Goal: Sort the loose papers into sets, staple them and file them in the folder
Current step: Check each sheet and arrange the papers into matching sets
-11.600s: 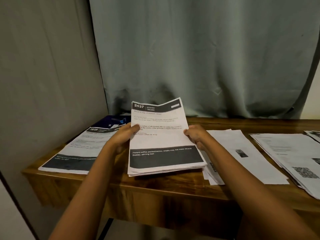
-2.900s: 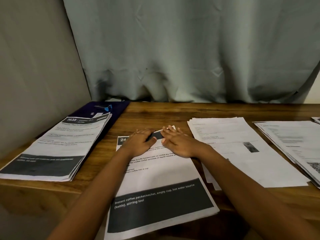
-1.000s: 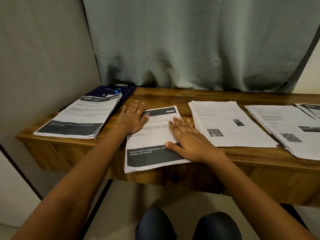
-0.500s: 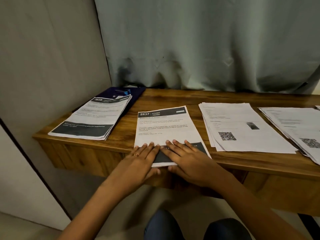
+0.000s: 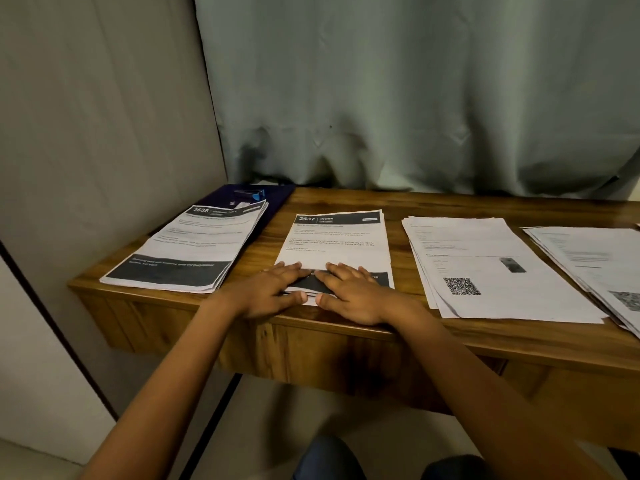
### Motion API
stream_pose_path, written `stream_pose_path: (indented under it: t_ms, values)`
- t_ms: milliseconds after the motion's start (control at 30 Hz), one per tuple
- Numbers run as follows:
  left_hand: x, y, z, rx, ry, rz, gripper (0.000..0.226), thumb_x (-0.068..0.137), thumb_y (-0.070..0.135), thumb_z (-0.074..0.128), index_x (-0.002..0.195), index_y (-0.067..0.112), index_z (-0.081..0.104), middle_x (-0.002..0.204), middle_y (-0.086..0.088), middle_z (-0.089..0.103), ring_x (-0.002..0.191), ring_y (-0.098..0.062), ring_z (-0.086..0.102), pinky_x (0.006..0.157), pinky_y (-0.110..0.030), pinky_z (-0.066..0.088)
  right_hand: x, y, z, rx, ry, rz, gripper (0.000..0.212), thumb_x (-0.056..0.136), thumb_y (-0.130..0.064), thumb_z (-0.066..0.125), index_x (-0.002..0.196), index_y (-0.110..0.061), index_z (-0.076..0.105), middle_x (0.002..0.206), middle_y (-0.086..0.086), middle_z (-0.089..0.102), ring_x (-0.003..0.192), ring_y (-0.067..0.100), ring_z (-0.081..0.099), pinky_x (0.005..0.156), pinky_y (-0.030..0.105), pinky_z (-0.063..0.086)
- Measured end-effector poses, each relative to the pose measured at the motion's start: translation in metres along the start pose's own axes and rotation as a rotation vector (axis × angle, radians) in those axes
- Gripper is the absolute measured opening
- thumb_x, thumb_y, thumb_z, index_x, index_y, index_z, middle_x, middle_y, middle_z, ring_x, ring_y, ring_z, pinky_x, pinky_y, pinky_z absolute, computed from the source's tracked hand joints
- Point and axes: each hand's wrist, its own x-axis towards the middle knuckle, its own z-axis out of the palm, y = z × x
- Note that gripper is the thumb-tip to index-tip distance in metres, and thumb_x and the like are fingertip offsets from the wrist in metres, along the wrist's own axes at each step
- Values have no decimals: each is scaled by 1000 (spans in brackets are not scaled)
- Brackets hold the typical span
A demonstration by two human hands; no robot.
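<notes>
From my end: both hands are down on the middle stack, the one w/ "2437" in its dark header. It lies flat on the desk, near end right at the front edge. Left hand lies palm-down on the stack's near-left corner, fingers straight & close together, pointing away and inward. It grips nothing, just presses. Right hand mirrors it on the near-right part, fingers straight, flat over the dark band at the bottom of the top sheet, also holding nothing. Both thumbs sit against the stack's near edge, tips close but apart. The index fingertips nearly meet further up, can't tell if they touch

Other papers: left stack w/ "3638" header lies nr the desk's left corner, its far end overlapping a dark blue folder. A small blue stapler sits on the folder, just beyond that stack. Right of the middle stack, apart from it, is a QR stack, sheets fanned a bit. Further right lies another stack, cut off by the frame edge, just beside the QR one, can't tell if they overlap. A grey-green curtain hangs behind the desk
</notes>
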Motion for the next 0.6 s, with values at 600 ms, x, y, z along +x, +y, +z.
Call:
stream_pose_path:
  t_ms: [600]
  values:
    - [12, 20, -16, -378, 287, -208, 77, 85, 69, 36, 140, 17, 43, 142, -8, 49, 122, -24, 50, 95, -31, 40, 4, 40, -19, 404, 403, 509, 67, 86, -56, 57, 131, -8, 46, 135, 11, 53, 120, 31, 51, 92, 36, 43]
